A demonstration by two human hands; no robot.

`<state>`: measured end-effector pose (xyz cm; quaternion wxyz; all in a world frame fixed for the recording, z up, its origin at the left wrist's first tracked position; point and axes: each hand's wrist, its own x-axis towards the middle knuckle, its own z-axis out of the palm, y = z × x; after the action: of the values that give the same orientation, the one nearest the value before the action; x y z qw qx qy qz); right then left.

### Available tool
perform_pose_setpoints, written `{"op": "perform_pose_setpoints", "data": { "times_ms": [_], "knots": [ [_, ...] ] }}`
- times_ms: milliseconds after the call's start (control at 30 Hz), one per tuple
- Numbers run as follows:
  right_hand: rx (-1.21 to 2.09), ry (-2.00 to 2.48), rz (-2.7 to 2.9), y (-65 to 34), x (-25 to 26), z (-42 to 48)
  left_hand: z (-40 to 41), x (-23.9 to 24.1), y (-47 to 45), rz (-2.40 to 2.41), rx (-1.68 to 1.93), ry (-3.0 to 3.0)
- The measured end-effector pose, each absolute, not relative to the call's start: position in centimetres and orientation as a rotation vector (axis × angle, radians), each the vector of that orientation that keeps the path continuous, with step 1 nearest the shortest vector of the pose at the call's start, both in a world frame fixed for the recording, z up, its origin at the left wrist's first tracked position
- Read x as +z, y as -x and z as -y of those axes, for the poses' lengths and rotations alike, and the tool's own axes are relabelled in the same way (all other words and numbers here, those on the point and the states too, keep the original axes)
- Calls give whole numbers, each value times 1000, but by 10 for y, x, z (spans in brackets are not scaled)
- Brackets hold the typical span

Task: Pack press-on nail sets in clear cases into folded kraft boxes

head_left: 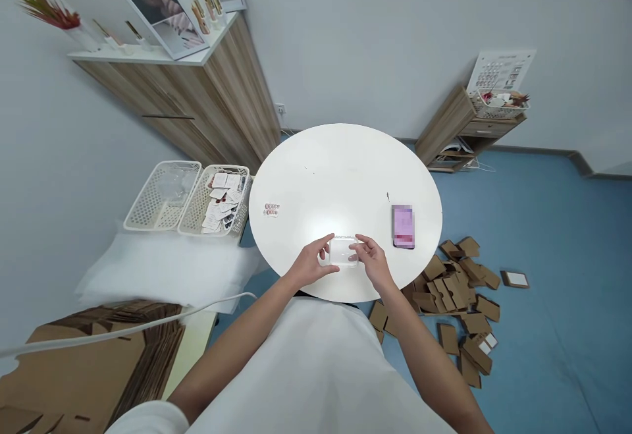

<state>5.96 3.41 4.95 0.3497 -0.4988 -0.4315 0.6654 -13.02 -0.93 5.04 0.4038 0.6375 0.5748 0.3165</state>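
Observation:
Just above the near part of the white oval table (340, 157), a clear plastic box (340, 251) is held between my two hands. My left hand (316, 261) grips its left side, thumb low and fingers at the upper edge. On the right side, my right hand (369, 256) has its thumb and fingers about the box, some fingertips showing through the clear plastic. To the left on the tabletop lies a small set of press-on nails (271, 210). A phone (403, 226) with a blurred pink screen is at the right.
Several brown cardboard boxes (449, 289) lie on the floor at the right. Left of the table are a white basket of small cards (222, 200) and another white basket (160, 197). White foam sheets (162, 263) and flattened cardboard (89, 361) are nearer me.

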Motion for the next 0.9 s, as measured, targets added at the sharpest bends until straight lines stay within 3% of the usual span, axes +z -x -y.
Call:
{"op": "perform_pose_setpoints", "data": {
  "times_ms": [200, 533, 900],
  "knots": [
    [1747, 1360, 990, -52, 48, -22, 2, 47, 138, -1364, 823, -1614],
    [1513, 1459, 908, -35, 40, -13, 8, 48, 141, -1460, 856, -1523],
    [1581, 1323, 1098, -24, 62, -9, 10, 40, 120, -1347, 989, -987]
  ]
}}
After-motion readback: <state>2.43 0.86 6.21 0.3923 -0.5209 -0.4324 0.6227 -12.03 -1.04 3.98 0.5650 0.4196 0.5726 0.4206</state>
